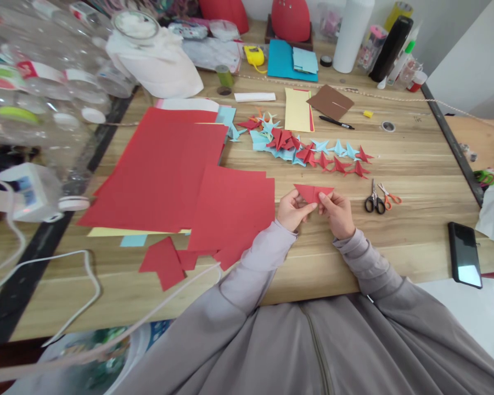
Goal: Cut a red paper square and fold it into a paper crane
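Note:
A small red paper triangle (312,192), with a crease down its middle, is held up between both hands over the table. My left hand (291,211) pinches its lower left side. On the right, my right hand (337,214) grips it with the thumb flat on its face. Behind the hands lie folded red paper cranes (307,154) and light blue paper cranes (340,148), several of each. Large red paper sheets (168,170) are stacked left of my left hand, and smaller red paper pieces (168,266) lie in front of them.
Black scissors (374,202) and orange scissors (389,196) lie right of my hands. A phone (465,254) rests near the right edge. At the back are a black pen (336,122), brown paper (331,102) and a yellow tape measure (254,56). Plastic bottles (45,82) crowd the left. A white cable (86,269) crosses the front left.

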### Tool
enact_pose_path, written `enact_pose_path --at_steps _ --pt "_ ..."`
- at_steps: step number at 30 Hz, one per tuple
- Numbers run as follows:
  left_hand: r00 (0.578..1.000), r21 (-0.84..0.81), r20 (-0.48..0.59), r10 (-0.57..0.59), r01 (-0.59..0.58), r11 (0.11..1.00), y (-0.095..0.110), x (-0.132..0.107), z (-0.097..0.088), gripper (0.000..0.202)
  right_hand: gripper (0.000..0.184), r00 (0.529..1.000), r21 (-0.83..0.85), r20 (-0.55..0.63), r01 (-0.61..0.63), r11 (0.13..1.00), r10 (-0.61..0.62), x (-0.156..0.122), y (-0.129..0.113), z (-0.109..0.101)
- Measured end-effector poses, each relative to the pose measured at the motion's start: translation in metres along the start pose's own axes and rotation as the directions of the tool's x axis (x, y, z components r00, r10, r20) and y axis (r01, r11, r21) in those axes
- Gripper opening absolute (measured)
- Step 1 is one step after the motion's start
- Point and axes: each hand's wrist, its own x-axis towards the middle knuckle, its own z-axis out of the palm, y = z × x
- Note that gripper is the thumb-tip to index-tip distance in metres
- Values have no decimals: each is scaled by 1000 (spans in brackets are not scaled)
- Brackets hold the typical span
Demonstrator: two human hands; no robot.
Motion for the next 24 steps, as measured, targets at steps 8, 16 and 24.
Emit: enact_pose_path --at_steps 8,16,24 --pt "1000 -11 31 1 -1 1000 -3 0 -1 42 43 985 119 62 -170 978 164 -5 -4 6" --pt "996 71 87 -24 18 997 -3 0 -3 37 40 995 135 -21 -96 986 100 -1 -4 3" --pt "996 -22 -82 29 -31 999 -8 5 -4 41 23 994 127 -99 63 990 -50 -1 -7 0"
